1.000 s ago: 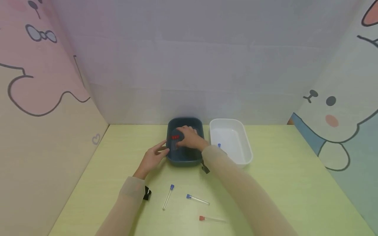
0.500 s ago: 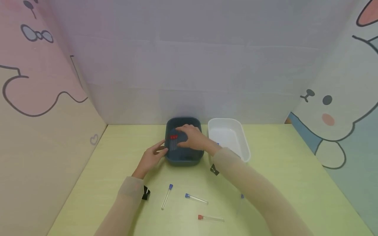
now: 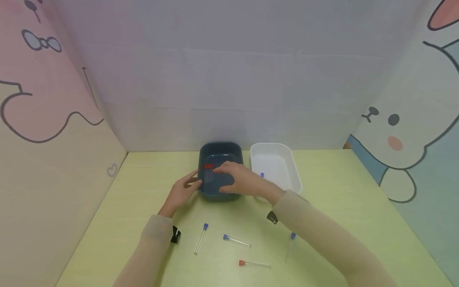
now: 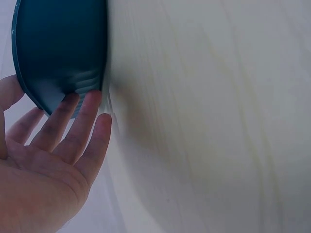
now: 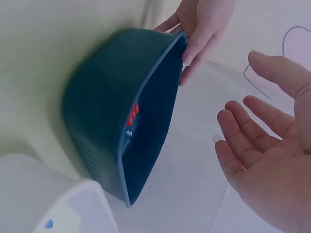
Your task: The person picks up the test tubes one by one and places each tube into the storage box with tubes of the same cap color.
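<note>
In the head view my left hand (image 3: 181,193) touches the left side of a dark blue bin (image 3: 220,198). The left wrist view has its fairly straight fingers (image 4: 80,126) against the outer wall, with the thumb at the rim. Inside the bin, several clear test tubes with red caps (image 3: 208,173) lie side by side. My right hand (image 3: 242,179) hovers over the bin's right half, thumb and fingers spread apart. Its palm and fingers (image 5: 252,128) hold nothing in the right wrist view. Part of the bin's right side is hidden behind that hand.
A white bin (image 3: 277,159) stands to the right, with a blue-capped tube (image 3: 262,175) in it. On the table nearer me lie three blue-capped tubes (image 3: 201,239) and one red-capped tube (image 3: 254,264). Patterned cloth walls (image 3: 222,79) close off the back and sides.
My right hand has drawn back rightward and toward me from beside the red-capped tubes in the bin. A blue-capped tube has come out from behind my right sleeve. My left hand stays put.
</note>
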The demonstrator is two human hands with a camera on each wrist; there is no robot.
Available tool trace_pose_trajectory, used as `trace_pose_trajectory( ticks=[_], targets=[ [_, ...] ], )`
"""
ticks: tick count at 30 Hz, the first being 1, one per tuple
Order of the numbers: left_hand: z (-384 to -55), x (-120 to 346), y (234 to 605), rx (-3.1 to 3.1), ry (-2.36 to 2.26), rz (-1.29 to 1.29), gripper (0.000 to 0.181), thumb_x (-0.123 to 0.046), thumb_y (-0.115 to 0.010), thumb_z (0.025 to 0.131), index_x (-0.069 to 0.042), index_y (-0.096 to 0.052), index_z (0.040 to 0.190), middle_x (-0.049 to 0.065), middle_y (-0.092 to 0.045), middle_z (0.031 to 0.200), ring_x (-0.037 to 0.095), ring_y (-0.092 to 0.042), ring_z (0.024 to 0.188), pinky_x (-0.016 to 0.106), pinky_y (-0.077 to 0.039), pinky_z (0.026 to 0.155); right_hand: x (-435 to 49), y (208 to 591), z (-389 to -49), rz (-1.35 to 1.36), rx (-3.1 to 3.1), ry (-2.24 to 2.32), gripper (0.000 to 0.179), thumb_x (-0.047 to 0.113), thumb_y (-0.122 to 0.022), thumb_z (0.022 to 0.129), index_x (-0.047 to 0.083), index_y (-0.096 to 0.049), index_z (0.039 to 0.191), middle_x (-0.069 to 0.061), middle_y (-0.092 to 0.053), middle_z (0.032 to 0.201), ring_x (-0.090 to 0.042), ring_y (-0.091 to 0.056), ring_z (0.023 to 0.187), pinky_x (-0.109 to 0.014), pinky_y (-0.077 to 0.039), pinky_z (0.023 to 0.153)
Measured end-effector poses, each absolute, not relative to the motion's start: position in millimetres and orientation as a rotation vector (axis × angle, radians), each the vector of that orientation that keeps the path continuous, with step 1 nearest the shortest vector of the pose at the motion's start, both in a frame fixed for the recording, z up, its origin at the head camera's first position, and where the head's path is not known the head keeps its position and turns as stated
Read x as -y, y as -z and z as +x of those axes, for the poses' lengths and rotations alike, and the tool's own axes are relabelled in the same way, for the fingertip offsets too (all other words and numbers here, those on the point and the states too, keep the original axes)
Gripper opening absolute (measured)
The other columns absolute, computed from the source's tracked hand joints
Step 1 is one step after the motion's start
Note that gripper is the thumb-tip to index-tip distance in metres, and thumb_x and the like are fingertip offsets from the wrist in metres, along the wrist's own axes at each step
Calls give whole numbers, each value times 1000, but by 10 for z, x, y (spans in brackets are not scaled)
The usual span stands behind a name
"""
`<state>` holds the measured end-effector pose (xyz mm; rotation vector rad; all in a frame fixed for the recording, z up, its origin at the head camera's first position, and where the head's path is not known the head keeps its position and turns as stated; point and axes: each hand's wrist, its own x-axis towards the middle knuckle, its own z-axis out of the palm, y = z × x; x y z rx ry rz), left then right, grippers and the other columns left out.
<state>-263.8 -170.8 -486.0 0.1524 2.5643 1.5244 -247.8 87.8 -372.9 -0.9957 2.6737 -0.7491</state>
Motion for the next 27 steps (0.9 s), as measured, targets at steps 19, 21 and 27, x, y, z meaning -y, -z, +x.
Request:
trace_pose_trajectory(
  ticks=[19, 21, 27],
  targets=[
    [-2660, 1716, 4880, -2566, -1520, 145, 61, -41, -60, 105, -25, -40, 160, 19, -56, 151, 41, -61, 133, 54, -51, 110, -1283, 3927, -1847, -1062, -2550, 738, 43, 18, -78, 92, 11, -67, 132, 1, -68, 117, -19, -65, 107, -29, -56, 95],
    [-2657, 1717, 4878, -2562, -1520, 139, 60, -40, -59, 105, -25, -40, 160, 19, -56, 152, 41, -60, 134, 54, -51, 110, -1322, 3972, -1782, -1072, -2540, 735, 41, 17, -79, 91, 11, -67, 130, 1, -69, 116, -17, -66, 105, -28, -57, 93],
    [-2651, 1702, 4882, -2576, -1510, 145, 60, -40, -59, 105, -24, -41, 160, 20, -56, 151, 42, -60, 133, 53, -52, 109, -1422, 4073, -1588, -1110, -2518, 742, 37, 14, -80, 89, 11, -70, 124, 0, -71, 110, -10, -66, 99, -27, -57, 90]
  ],
)
